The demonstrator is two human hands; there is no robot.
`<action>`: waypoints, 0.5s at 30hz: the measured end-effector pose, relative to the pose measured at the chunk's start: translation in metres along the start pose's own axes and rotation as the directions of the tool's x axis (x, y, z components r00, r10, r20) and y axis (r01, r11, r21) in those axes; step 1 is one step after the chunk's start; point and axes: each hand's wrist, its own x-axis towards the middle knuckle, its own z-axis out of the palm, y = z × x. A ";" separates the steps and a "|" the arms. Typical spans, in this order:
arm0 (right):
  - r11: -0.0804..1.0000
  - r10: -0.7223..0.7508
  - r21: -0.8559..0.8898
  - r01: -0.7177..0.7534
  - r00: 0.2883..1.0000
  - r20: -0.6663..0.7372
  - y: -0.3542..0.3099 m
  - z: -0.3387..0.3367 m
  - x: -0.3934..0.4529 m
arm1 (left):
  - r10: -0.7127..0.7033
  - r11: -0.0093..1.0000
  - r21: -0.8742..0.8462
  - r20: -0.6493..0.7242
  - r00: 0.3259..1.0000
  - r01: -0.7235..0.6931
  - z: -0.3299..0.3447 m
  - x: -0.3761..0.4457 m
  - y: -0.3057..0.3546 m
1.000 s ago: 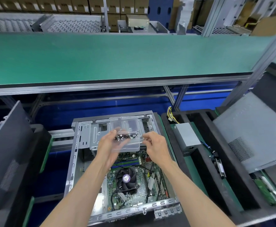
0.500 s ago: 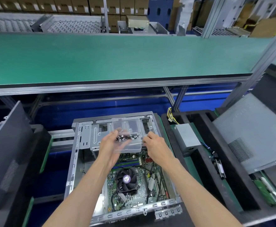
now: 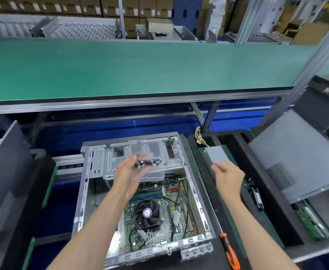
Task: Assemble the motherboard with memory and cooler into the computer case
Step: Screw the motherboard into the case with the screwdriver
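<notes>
Since the earlier frame the right hand (image 3: 228,177) has left the clear plastic box (image 3: 147,160) and swung out to the right, over the black foam tray (image 3: 276,211) beside the grey power supply (image 3: 217,154); its fingers look lightly curled, and whether they pinch a screw cannot be told. The left hand (image 3: 128,172) holds the box from beneath, above the drive cage, with the screws (image 3: 148,163) gathered along one side.

The motherboard (image 3: 159,217), with memory sticks and cooler (image 3: 147,213), already lies inside the open case (image 3: 93,184). Fastening it seems the step in hand: the box should stay level so nothing spills onto the board.

The orange-handled screwdriver (image 3: 229,250) lies on the tray near the case's right corner. Loose black cables (image 3: 187,207) cross the board and may cover screw holes.
</notes>
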 end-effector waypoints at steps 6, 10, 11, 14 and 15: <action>0.719 0.225 -0.691 -0.072 0.965 0.134 0.044 -0.034 -0.002 | -0.005 1.000 0.019 0.006 1.000 0.005 0.001 -0.002 0.001; 0.898 0.110 -0.436 -0.063 0.990 0.083 0.007 -0.019 -0.001 | 0.002 1.000 0.004 0.003 1.000 -0.002 0.004 -0.005 0.001; 0.952 0.044 -0.306 -0.017 0.996 0.080 -0.009 -0.010 -0.002 | 0.005 1.000 0.001 0.005 1.000 -0.005 0.004 -0.005 0.001; 0.995 -0.068 0.090 0.054 0.984 0.167 -0.059 0.019 -0.015 | 0.008 1.000 -0.008 -0.006 1.000 -0.008 0.005 -0.005 0.001; 0.984 -0.084 0.173 0.046 0.973 0.216 -0.071 0.030 -0.020 | 0.013 1.000 -0.011 -0.010 1.000 -0.014 0.005 -0.005 0.001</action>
